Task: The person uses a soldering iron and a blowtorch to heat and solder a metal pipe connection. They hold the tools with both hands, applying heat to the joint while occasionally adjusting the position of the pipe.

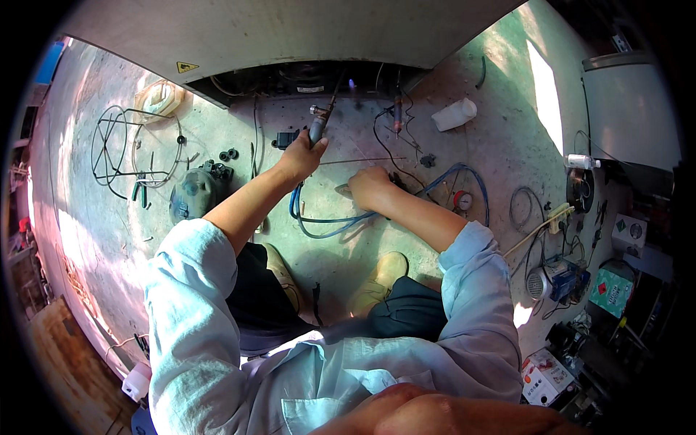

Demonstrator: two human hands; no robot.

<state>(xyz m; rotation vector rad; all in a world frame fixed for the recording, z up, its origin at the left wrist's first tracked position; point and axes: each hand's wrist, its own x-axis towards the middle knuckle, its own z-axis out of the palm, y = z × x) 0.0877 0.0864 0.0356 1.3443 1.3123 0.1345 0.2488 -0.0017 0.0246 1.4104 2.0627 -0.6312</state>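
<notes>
My left hand (302, 154) grips the grey handle of a gas torch (318, 125), whose thin tube points up into the dark open base (290, 76) of a large grey cabinet. A small violet glow (352, 84) shows beside the tip. My right hand (370, 187) is lower down, closed near the floor around a grey and dark object that I cannot make out. Blue hoses (326, 233) loop beneath both hands, toward a red pressure gauge (462, 200) at the right. A thin rod (362, 159) lies on the floor between the hands and the cabinet.
Left: wire guard (116, 174), cutters (142, 190), compressor (190, 196). Right: white bottle (454, 114), cabled tool (398, 116), pump (557, 279), power strip (559, 214), steel appliance (627, 109), boxes (609, 292). My boots (384, 279) stand on the concrete floor (500, 145).
</notes>
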